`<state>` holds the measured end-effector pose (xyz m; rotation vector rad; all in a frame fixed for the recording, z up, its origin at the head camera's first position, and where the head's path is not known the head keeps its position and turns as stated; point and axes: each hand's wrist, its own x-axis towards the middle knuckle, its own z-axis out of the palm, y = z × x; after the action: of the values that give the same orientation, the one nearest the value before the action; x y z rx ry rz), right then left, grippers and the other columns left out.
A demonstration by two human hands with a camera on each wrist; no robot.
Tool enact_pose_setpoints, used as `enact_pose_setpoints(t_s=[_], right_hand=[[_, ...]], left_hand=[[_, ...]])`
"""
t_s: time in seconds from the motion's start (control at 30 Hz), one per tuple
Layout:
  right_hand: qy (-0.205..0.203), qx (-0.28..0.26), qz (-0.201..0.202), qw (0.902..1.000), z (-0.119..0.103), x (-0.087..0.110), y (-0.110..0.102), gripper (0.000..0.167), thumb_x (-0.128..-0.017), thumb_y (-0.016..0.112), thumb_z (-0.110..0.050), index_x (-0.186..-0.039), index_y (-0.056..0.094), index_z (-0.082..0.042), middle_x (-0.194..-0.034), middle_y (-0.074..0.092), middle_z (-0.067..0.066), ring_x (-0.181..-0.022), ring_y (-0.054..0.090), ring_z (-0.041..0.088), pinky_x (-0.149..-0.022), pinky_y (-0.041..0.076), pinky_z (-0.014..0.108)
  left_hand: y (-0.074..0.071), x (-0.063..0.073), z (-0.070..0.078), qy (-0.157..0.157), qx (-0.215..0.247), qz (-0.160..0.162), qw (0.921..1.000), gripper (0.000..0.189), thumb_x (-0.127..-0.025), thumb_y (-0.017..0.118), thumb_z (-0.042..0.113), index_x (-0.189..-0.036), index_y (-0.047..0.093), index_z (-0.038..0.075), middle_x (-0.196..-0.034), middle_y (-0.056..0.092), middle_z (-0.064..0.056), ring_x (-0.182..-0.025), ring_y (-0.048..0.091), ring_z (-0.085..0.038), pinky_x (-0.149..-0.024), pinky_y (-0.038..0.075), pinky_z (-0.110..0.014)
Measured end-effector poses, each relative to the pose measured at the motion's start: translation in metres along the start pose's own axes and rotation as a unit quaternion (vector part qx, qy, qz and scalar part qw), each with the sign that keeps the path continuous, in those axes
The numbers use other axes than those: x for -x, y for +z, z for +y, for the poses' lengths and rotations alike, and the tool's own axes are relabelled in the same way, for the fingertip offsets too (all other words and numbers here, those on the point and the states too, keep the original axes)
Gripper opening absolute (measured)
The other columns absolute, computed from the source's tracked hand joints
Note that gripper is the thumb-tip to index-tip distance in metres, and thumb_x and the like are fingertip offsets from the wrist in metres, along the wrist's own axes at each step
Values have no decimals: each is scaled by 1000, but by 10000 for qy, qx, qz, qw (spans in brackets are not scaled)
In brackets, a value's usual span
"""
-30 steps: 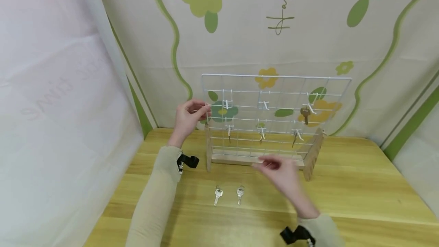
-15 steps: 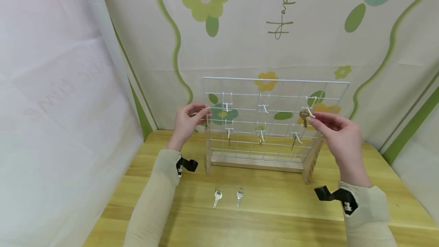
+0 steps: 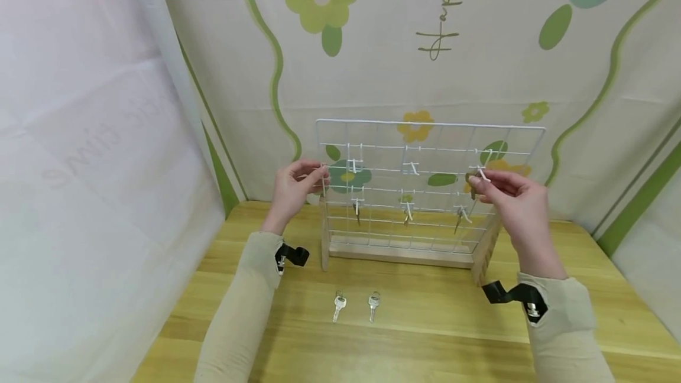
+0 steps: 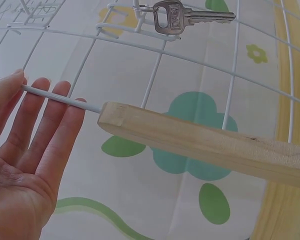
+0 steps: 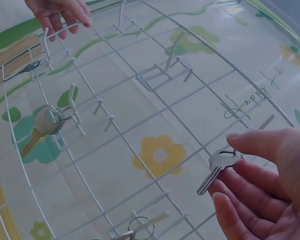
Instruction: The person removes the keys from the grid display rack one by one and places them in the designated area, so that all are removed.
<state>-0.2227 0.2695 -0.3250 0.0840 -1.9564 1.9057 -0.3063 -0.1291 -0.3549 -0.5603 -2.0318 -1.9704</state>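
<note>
My left hand (image 3: 292,191) grips the left edge wire of a white wire grid rack (image 3: 431,124), thumb on one side and fingertips on the other. At the upper right hook (image 3: 483,175), my right hand (image 3: 524,211) pinches the ring end of a metal key (image 5: 221,164) between thumb and fingers. Whether the ring still sits on that hook is hard to tell. Keys hang from the lower hooks, among them the left key (image 4: 175,17) and the middle key (image 5: 47,122). The upper left hook (image 3: 353,166) and upper middle hook (image 3: 412,168) carry no key.
On the wooden table (image 3: 425,336), in front of the rack, lie a left loose key (image 3: 339,307) and a right loose key (image 3: 374,307). A wooden base (image 3: 399,255) holds the rack upright. Behind it hangs a flowered cloth (image 3: 372,64).
My right hand has risen from low in front of the rack to the upper right hook and now pinches the key hanging there. The left hand stays on the rack's edge.
</note>
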Motion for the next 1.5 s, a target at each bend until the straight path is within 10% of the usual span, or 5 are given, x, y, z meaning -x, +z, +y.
enact_pose_setpoints(t_s=[0.93, 1.2, 1.5], right_hand=[[107, 51, -276, 9995, 5, 2, 6, 21, -94, 77, -18, -108, 75, -3, -95, 75, -2, -80, 72, 11, -72, 60, 20], [365, 318, -765, 9959, 4, -2, 7, 42, -96, 74, -30, -119, 69, 4, -98, 77, 0, -86, 73, 12, -76, 60, 21], [234, -410, -678, 9966, 4, 2, 9, 38, -96, 74, -24, -120, 69, 6, -99, 77, 4, -88, 74, 13, -80, 59, 21]], left_hand=[[0, 0, 1, 13, -202, 62, 9998, 22, -96, 75, 22, -107, 72, 3, -97, 74, -13, -86, 72, -29, -80, 61, -51], [0, -5, 0, 50, -240, 71, 9997, 22, -97, 74, 22, -108, 72, 4, -98, 74, -13, -85, 73, -27, -77, 63, -41], [0, -2, -1, -12, -274, 51, 9996, 21, -97, 75, 22, -108, 72, 4, -98, 75, -12, -86, 73, -28, -77, 63, -40]])
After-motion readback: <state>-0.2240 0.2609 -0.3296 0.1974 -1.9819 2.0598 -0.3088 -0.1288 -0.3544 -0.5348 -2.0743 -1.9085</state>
